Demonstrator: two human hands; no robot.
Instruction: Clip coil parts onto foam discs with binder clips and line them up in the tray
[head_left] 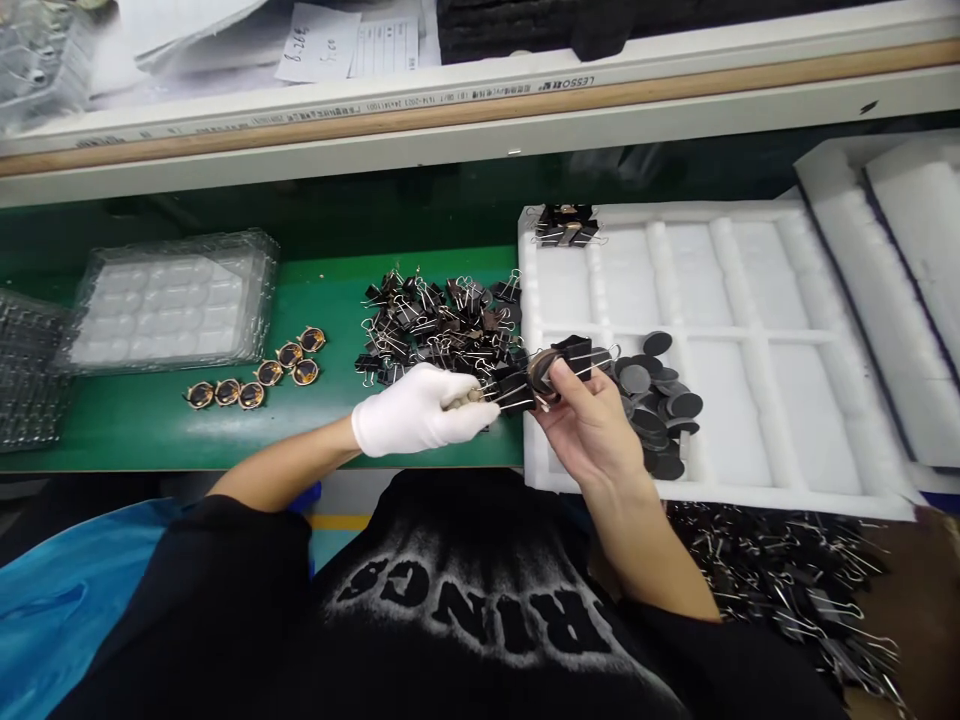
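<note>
My left hand (427, 408), in a white glove, pinches the wire handles of a black binder clip (516, 392). That clip's jaw meets the left edge of a round, gold-rimmed piece (541, 370); whether it bites on the piece I cannot tell. Bare fingers of my right hand (600, 425) grip the round piece, thumb on top. A second black binder clip (574, 352) sits at its far right side, its wire handles pointing right. Just beyond my hands lies a heap of black binder clips (442, 320) on the green table (330, 420).
Right of the heap stands a white foam tray (720, 335) with dark grey discs (664, 400) and clipped pieces (568, 228). Several gold-rimmed round pieces (268, 373) lie left, near clear plastic trays (172, 300). More binder clips (795, 580) are below right. A shelf edge (450, 130) crosses behind.
</note>
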